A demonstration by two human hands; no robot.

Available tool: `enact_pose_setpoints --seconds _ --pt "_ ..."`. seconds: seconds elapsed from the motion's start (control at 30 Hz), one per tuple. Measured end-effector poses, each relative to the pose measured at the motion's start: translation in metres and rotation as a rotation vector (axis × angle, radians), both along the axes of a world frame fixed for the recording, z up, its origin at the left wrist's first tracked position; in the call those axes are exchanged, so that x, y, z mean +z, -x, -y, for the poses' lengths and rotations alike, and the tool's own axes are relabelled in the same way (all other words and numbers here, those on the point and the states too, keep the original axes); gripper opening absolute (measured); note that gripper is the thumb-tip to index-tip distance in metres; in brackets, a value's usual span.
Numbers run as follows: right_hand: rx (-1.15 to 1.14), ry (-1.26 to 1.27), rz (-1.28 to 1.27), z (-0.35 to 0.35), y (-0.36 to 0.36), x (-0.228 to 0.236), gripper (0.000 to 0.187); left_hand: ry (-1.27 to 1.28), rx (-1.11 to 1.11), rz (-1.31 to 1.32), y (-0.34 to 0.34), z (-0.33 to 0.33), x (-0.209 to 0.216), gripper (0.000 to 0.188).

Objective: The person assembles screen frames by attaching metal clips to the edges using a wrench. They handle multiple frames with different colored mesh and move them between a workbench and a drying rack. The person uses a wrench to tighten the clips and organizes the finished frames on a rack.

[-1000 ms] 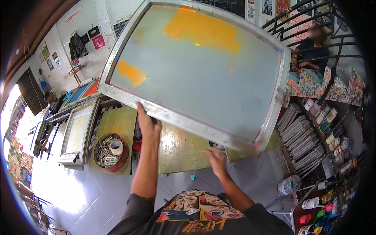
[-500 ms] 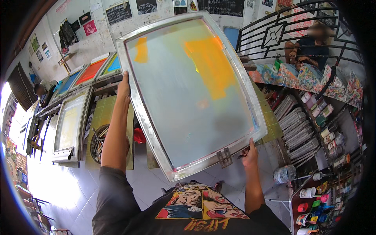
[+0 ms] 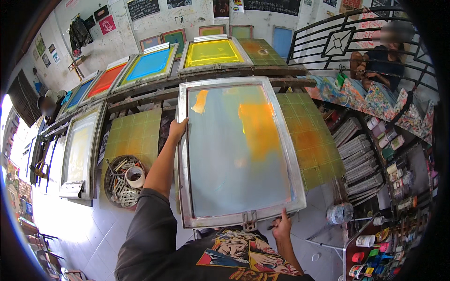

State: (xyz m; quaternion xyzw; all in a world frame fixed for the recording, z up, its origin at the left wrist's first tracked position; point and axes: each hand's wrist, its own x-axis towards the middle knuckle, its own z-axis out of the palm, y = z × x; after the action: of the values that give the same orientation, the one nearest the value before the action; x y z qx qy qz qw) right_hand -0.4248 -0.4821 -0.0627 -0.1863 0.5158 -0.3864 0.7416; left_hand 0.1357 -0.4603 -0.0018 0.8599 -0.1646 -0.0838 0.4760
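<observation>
I hold a screen printing frame [image 3: 215, 159] with both hands. It has a metal rim and grey mesh with orange patches near its top. My left hand [image 3: 178, 129] is closed on the left rim, partway up. My right hand [image 3: 282, 226] grips the lower rim near its right corner; a small dark item shows by its fingers, too blurred to name. Between the hands, a metal hinge piece [image 3: 250, 221] is fixed to the lower rim. Under the frame's right side lies a green-yellow board [image 3: 309, 145] with grid lines and orange stains.
Screens with yellow [image 3: 213, 52], blue [image 3: 149, 64] and red ink line the long rack ahead. A round basket [image 3: 125, 180] of small tools and a tape roll stands left. Stacked frames [image 3: 363, 161] and paint pots are right. A person [image 3: 382, 61] sits behind the railing.
The screen frame has come down and turned more upright, showing the rack and yellow screen behind it. Both hands moved down with it, the left one also to the right.
</observation>
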Motion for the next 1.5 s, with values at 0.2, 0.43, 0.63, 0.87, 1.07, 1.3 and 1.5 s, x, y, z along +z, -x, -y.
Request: enact_pose_setpoints --seconds 0.2,0.43,0.63,0.87,1.07,1.3,1.5 --pt "0.142 -0.033 0.067 0.003 -0.017 -0.005 0.019 0.016 -0.001 -0.02 -0.019 0.006 -0.014 0.052" --pt "0.189 -0.05 0.017 0.021 -0.035 -0.01 0.02 -0.047 0.036 -0.021 -0.054 0.004 -0.053 0.049" --pt "0.213 -0.022 -0.053 0.029 -0.047 -0.003 0.02 -0.036 0.019 -0.054 -0.08 0.003 -0.072 0.053" --pt "0.252 0.074 -0.321 0.038 -0.058 0.006 0.034 -0.11 0.018 -0.028 -0.064 0.02 -0.045 0.057" --pt "0.496 0.129 -0.52 0.06 -0.05 0.01 0.034 -0.261 0.041 0.052 -0.072 0.025 -0.05 0.067" --pt "0.678 0.249 -0.519 0.064 -0.048 0.022 0.032 -0.39 0.038 0.15 -0.07 0.029 -0.045 0.074" --pt "0.794 0.275 -0.579 0.062 -0.039 0.007 0.038 -0.32 0.025 0.227 -0.065 0.002 -0.056 0.082"
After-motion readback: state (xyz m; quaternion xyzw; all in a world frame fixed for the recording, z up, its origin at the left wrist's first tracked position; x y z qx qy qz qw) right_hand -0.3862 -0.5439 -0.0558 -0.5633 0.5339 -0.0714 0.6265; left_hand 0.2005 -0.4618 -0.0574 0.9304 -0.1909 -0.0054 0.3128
